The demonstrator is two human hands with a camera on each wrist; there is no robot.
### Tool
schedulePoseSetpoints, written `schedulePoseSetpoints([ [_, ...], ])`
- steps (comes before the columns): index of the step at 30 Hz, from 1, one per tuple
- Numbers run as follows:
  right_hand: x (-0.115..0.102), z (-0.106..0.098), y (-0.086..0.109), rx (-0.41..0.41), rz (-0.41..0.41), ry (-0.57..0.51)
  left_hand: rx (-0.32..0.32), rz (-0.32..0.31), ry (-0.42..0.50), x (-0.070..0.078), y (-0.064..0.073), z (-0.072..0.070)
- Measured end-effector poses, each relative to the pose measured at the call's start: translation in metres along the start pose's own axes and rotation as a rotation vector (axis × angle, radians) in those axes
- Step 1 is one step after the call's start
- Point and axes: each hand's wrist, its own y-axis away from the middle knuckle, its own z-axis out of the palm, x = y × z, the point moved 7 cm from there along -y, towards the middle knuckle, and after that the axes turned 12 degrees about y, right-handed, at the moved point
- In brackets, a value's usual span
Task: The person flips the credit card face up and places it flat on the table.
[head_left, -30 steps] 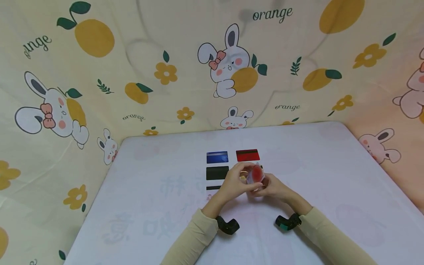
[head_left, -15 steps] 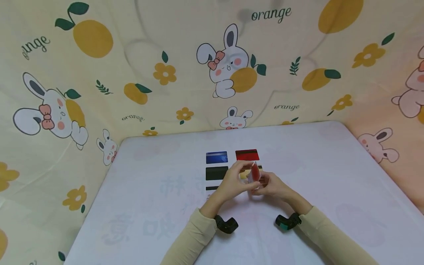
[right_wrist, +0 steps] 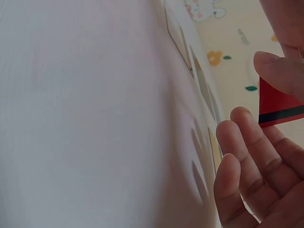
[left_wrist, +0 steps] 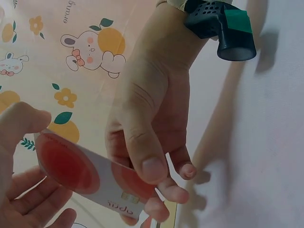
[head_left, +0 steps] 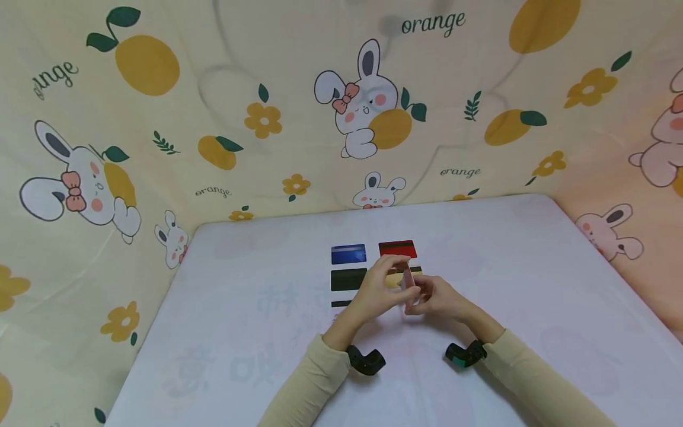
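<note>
Between both hands a bank card (head_left: pixel 408 283) stands on edge above the table, seen nearly side-on in the head view. Its white face with red circles and a chip shows in the left wrist view (left_wrist: pixel 69 164); its red back with a black stripe (right_wrist: pixel 280 102) shows in the right wrist view. My left hand (head_left: pixel 380 289) pinches one end between thumb and fingers. My right hand (head_left: pixel 444 300) pinches the other end, its thumb on the printed face near the chip. Just beyond the hands lies a yellowish striped card (head_left: pixel 395 280), partly hidden by the left hand.
Cards lie in two columns on the white table (head_left: pixel 224 320): a blue card (head_left: pixel 348 254), a red card (head_left: pixel 399 247), a dark card (head_left: pixel 347 280), and a black-striped card (head_left: pixel 340 303) partly under the left forearm. A printed cloth (head_left: pixel 299 118) hangs behind.
The held card has turned from showing its red circle to nearly edge-on in the head view. Both hands stay close to the same place, holding it.
</note>
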Motion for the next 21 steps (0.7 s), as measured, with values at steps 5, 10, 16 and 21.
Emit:
schedulePoseSetpoints([
  [5,0.002,-0.006,0.0,0.026,0.003,0.037,0.021,0.028,-0.028,0.001,0.001,-0.003],
  [10,0.001,-0.011,0.001,0.046,-0.015,0.033,0.03,0.045,-0.019,0.001,0.001,-0.006],
  [16,0.004,-0.013,0.003,0.034,0.02,0.04,0.024,0.053,-0.026,0.0,0.002,-0.007],
  [21,0.008,-0.015,0.003,0.031,0.031,0.062,0.025,0.034,-0.017,-0.003,0.004,-0.008],
])
